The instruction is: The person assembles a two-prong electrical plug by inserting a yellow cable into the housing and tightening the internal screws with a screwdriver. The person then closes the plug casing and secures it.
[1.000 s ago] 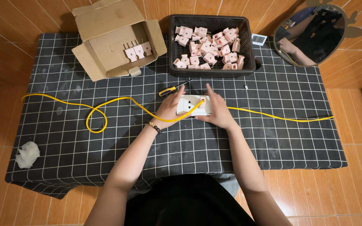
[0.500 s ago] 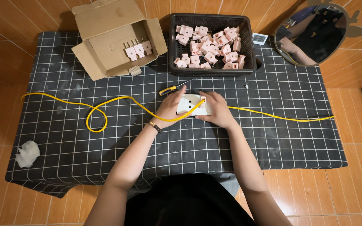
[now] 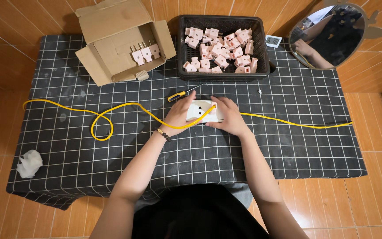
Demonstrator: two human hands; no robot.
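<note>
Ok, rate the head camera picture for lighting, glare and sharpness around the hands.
Head view: even, soft light, no glare; left hand and right hand on the white socket block are sharp; yellow cable crisp; table edges bow slightly from the wide lens.

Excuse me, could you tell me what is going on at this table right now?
A person holds a white socket block on the checked tablecloth with the left hand and right hand. A yellow cable runs across it. A screwdriver lies just behind, with a black basket of pink plugs and an open cardboard box beyond.
</note>
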